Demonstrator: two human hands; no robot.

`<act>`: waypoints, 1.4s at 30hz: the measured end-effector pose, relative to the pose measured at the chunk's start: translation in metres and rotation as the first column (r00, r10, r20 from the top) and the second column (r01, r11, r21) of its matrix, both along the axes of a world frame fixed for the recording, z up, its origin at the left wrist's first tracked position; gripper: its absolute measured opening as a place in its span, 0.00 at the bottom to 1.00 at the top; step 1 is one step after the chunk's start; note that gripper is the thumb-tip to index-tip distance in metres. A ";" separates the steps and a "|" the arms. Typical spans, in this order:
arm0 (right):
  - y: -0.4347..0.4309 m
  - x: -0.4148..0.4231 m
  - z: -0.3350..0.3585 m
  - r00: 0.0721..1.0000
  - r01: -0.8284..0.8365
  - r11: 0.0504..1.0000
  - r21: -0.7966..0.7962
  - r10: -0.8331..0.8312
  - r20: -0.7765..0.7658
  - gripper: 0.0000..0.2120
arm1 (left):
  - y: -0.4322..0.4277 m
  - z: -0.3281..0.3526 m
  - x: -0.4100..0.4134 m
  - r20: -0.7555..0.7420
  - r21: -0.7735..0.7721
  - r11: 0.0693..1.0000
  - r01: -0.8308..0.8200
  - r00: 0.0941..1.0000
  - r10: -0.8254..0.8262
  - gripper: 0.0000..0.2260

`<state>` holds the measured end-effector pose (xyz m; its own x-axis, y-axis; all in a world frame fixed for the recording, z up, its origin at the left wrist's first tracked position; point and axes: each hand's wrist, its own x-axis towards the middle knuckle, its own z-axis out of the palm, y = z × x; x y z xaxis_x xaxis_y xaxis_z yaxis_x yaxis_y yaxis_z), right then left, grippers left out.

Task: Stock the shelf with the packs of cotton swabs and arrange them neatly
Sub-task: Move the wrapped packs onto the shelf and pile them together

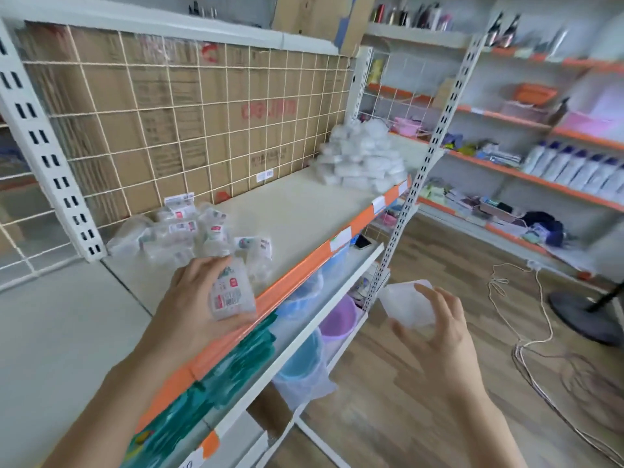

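My left hand [194, 298] grips a clear pack of cotton swabs [231, 293] with a red and white label, just above the shelf's orange front edge [304, 265]. My right hand [439, 329] holds a second clear pack [407, 304] out in front of the shelf, over the floor. A loose heap of the same packs [189, 231] lies at the left back of the cream shelf board [297, 211]. At the far right end sits a pile of white packs [361, 157].
A wire grid backs the shelf with cardboard boxes [189, 123] behind it. A slotted white upright [415, 184] stands at the shelf's right front corner. Lower shelves hold teal packs [216, 376] and plastic basins [334, 319]. Cables [526, 332] and a fan base [580, 315] lie on the wooden floor.
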<state>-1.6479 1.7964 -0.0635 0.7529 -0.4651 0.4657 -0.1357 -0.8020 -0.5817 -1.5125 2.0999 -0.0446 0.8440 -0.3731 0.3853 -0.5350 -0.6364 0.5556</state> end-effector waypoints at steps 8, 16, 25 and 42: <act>-0.042 0.016 -0.011 0.994 0.105 0.994 0.022 -0.104 -0.030 0.30 | -0.061 -0.002 0.049 -0.025 0.017 0.992 0.122 0.992 -0.122 0.47; -0.109 0.041 -0.016 0.985 0.170 0.985 0.038 -0.169 -0.031 0.29 | -0.133 -0.004 0.091 0.002 0.035 0.993 0.109 0.994 -0.110 0.42; -0.222 0.109 -0.009 0.996 0.094 0.994 0.062 -0.093 -0.011 0.30 | -0.237 -0.006 0.146 0.000 -0.006 0.999 0.034 0.999 -0.034 0.39; -0.349 0.249 -0.007 0.995 -0.055 0.994 0.093 0.062 -0.074 0.29 | -0.373 -0.022 0.254 -0.043 -0.032 0.998 -0.045 0.998 0.043 0.46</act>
